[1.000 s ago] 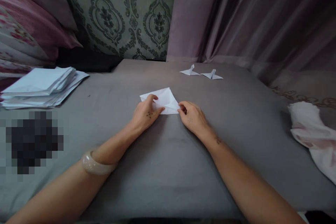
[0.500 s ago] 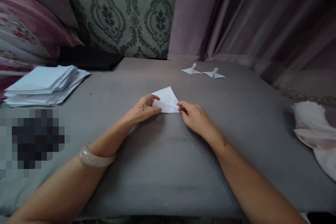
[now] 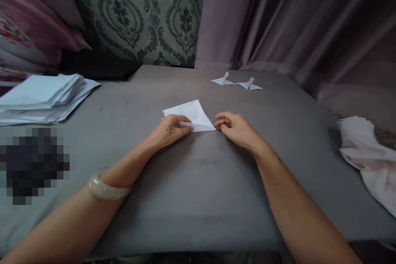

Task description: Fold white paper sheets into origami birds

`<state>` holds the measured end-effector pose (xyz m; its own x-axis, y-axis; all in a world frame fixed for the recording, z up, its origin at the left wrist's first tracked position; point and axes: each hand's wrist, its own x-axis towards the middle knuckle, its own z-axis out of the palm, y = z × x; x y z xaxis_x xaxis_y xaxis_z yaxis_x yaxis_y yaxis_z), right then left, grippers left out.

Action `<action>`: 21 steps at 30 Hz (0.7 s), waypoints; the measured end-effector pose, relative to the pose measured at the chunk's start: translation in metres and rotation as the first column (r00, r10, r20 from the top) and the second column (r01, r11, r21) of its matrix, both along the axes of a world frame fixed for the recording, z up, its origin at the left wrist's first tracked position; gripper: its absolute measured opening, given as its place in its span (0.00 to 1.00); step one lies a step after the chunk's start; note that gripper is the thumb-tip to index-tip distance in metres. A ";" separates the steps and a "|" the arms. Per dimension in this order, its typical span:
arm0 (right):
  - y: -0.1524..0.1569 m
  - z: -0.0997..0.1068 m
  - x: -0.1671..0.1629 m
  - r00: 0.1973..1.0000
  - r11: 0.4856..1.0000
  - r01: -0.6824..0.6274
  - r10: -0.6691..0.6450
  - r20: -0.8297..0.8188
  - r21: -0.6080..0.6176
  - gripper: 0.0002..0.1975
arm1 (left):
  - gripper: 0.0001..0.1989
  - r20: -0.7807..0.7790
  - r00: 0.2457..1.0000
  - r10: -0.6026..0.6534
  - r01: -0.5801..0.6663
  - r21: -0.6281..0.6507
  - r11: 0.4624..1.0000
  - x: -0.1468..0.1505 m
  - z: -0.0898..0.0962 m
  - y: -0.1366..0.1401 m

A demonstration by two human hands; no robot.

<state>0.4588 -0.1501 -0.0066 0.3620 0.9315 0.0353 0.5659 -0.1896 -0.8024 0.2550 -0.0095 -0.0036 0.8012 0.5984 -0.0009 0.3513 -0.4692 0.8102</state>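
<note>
A folded sheet of white paper (image 3: 192,110) lies on the grey cloth in front of me, one peak pointing away and a narrow fold along its near edge. My left hand (image 3: 173,129) grips its left part, thumb on the near fold and fingers partly hidden behind the flap. At the sheet's right corner is my right hand (image 3: 233,128), fingers curled and fingertips at the pointed tip. How firmly they pinch it is hard to see. Beyond the hands stand two folded paper figures, a left one (image 3: 224,79) and a right one (image 3: 249,84).
A stack of white paper (image 3: 40,95) sits at the far left, before a dark folded item (image 3: 99,66). A pixelated dark patch (image 3: 35,163) covers something nearer. Pale pink fabric (image 3: 365,148) lies at the right edge. Wall and curtains (image 3: 229,16) border the back.
My right hand has slid rightward to the sheet's corner tip. More of the paper shows on both sides, its near flap lying flatter at the right. My view has shifted slightly right.
</note>
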 end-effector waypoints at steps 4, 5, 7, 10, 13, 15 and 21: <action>0.001 -0.001 0.000 0.998 1.000 0.029 -0.029 0.047 0.006 0.20 | 0.14 -0.027 1.000 -0.010 0.011 0.031 0.999 -0.001 0.003 0.001; 0.001 -0.001 0.000 0.998 1.000 0.008 -0.008 0.058 0.004 0.21 | 0.14 -0.043 0.999 -0.018 0.020 0.047 0.999 -0.001 0.004 0.001; 0.000 0.000 -0.001 0.995 0.999 -0.053 0.054 0.084 -0.013 0.22 | 0.13 -0.077 0.996 -0.041 0.049 0.113 0.992 -0.002 0.008 0.000; -0.004 0.004 -0.004 0.978 0.989 -0.134 0.141 0.153 -0.056 0.22 | 0.11 -0.126 0.989 -0.079 0.117 0.327 0.938 -0.002 0.012 -0.008; -0.009 0.011 -0.008 0.957 0.983 -0.158 0.177 0.229 -0.098 0.24 | 0.12 -0.199 0.971 -0.131 0.226 0.596 0.771 -0.001 0.013 -0.021; -0.010 0.015 -0.010 0.948 0.981 -0.152 0.180 0.263 -0.123 0.25 | 0.14 -0.285 0.945 -0.163 0.322 0.707 0.630 0.001 0.014 -0.030; -0.009 0.014 -0.016 0.935 0.986 -0.101 0.139 0.325 -0.132 0.26 | 0.11 -0.477 0.851 -0.222 0.517 0.680 0.520 0.012 0.018 -0.045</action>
